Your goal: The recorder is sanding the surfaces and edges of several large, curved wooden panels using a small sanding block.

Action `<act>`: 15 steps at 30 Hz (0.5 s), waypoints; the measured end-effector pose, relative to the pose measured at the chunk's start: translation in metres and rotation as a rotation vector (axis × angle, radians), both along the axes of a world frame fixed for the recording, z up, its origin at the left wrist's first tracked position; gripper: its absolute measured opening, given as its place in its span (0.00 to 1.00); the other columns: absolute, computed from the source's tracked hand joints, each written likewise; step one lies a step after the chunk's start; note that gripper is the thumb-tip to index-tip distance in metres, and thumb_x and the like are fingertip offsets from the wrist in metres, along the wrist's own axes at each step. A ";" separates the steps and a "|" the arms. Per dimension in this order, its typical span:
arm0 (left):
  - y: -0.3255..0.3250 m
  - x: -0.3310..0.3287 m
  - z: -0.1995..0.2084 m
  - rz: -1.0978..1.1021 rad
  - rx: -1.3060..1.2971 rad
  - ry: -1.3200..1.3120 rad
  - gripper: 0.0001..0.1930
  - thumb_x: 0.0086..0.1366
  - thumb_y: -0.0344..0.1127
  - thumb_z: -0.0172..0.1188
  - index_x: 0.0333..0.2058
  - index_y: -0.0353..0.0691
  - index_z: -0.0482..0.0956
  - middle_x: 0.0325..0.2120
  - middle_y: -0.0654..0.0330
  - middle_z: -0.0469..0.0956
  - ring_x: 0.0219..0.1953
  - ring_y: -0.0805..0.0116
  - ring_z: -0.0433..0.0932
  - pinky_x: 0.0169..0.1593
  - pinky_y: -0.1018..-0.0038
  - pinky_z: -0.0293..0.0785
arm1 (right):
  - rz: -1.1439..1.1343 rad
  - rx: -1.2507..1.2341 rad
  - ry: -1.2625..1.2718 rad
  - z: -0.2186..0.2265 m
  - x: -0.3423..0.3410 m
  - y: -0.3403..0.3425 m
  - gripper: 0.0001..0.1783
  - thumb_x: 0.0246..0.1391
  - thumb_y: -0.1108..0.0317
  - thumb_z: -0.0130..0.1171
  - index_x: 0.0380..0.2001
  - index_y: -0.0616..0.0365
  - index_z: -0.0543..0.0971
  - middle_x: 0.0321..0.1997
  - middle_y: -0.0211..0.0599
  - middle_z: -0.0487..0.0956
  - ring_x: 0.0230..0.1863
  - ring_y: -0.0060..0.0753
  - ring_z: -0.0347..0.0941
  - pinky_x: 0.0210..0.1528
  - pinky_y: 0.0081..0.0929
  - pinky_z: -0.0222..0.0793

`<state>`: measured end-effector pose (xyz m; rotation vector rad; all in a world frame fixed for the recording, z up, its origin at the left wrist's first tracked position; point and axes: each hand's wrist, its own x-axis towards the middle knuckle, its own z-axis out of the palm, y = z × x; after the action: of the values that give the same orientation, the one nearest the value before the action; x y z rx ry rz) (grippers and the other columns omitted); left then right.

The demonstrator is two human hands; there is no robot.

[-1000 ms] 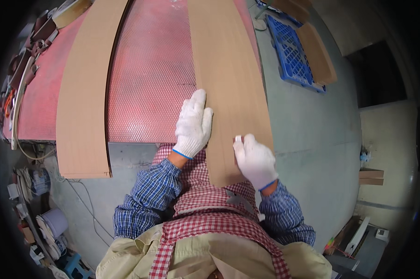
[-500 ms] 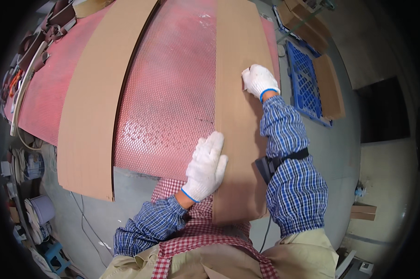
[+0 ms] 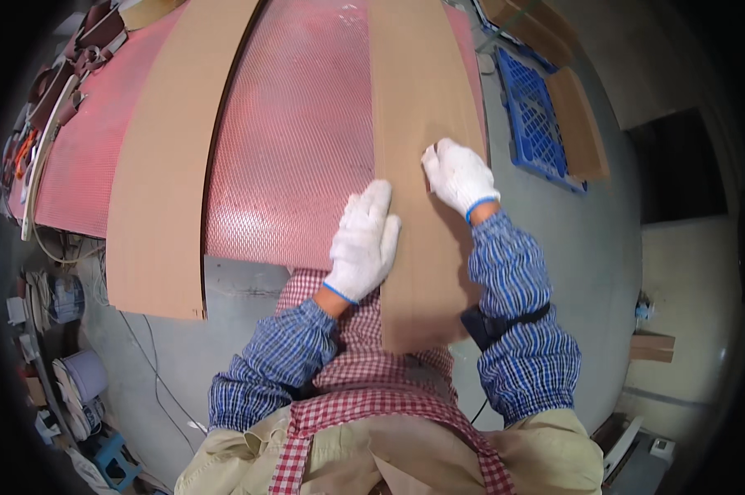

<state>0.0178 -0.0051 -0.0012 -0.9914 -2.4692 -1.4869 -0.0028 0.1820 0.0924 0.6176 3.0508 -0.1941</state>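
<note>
A long, flat brown board (image 3: 422, 247) lies lengthwise on a pink mesh-patterned table (image 3: 298, 165), its near end jutting over the table's front edge toward my checked apron. Resting flat along the board's left edge is my left hand (image 3: 362, 243), in a white knit glove, fingers stretched out. My right hand (image 3: 459, 175), gloved the same way, is closed and pressed onto the board's top face, farther from me. Whatever its fingers pinch is mostly hidden. A second brown board (image 3: 162, 181), with a dark right edge, lies to the left, untouched.
Rolls and strips of dark brown material (image 3: 92, 58) and a pale curved strip (image 3: 44, 153) lie at the table's far left. Blue pallets (image 3: 537, 115) with cardboard pieces stand on the floor at right. Cables (image 3: 154, 371), a pale bucket (image 3: 84, 373) and a blue stool (image 3: 115, 462) are at lower left.
My right hand has slid toward me along the board, still closed. The left hand remains flat at the board's edge, a little farther forward on it. The whole view has shifted slightly.
</note>
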 end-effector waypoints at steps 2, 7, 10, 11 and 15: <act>0.005 -0.003 0.003 -0.002 0.027 0.026 0.26 0.69 0.34 0.52 0.61 0.27 0.64 0.55 0.36 0.72 0.55 0.37 0.70 0.61 0.53 0.66 | -0.014 -0.001 -0.011 0.005 0.049 -0.020 0.20 0.64 0.55 0.47 0.35 0.64 0.77 0.31 0.60 0.81 0.36 0.62 0.79 0.42 0.53 0.74; 0.006 -0.007 0.002 -0.011 0.063 0.044 0.25 0.69 0.36 0.51 0.61 0.27 0.64 0.51 0.37 0.73 0.51 0.39 0.72 0.57 0.54 0.69 | -0.056 -0.053 -0.075 0.010 0.164 -0.079 0.17 0.66 0.56 0.47 0.35 0.60 0.75 0.23 0.54 0.79 0.25 0.55 0.78 0.26 0.50 0.73; 0.006 -0.008 0.002 -0.021 0.044 0.005 0.25 0.69 0.36 0.50 0.60 0.29 0.64 0.48 0.37 0.74 0.48 0.40 0.72 0.54 0.54 0.70 | 0.223 0.182 -0.031 0.008 0.224 -0.105 0.17 0.67 0.56 0.46 0.36 0.59 0.74 0.26 0.54 0.80 0.24 0.54 0.78 0.23 0.49 0.71; 0.004 -0.007 0.006 -0.022 0.043 0.005 0.25 0.69 0.36 0.50 0.60 0.29 0.64 0.48 0.37 0.74 0.48 0.40 0.72 0.54 0.54 0.70 | 0.067 0.033 -0.129 0.018 0.232 -0.115 0.17 0.67 0.55 0.45 0.36 0.58 0.74 0.30 0.54 0.80 0.25 0.55 0.78 0.25 0.49 0.72; 0.002 -0.006 0.011 -0.044 0.036 -0.044 0.24 0.69 0.36 0.49 0.60 0.29 0.65 0.48 0.37 0.74 0.49 0.40 0.72 0.55 0.54 0.70 | -0.291 -0.320 -0.200 0.019 0.248 -0.136 0.20 0.68 0.52 0.44 0.36 0.59 0.74 0.34 0.55 0.80 0.29 0.61 0.78 0.34 0.52 0.73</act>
<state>0.0122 -0.0033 0.0102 -1.0247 -2.4561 -1.5767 0.2447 0.0464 0.1110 0.9814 2.6460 -0.5744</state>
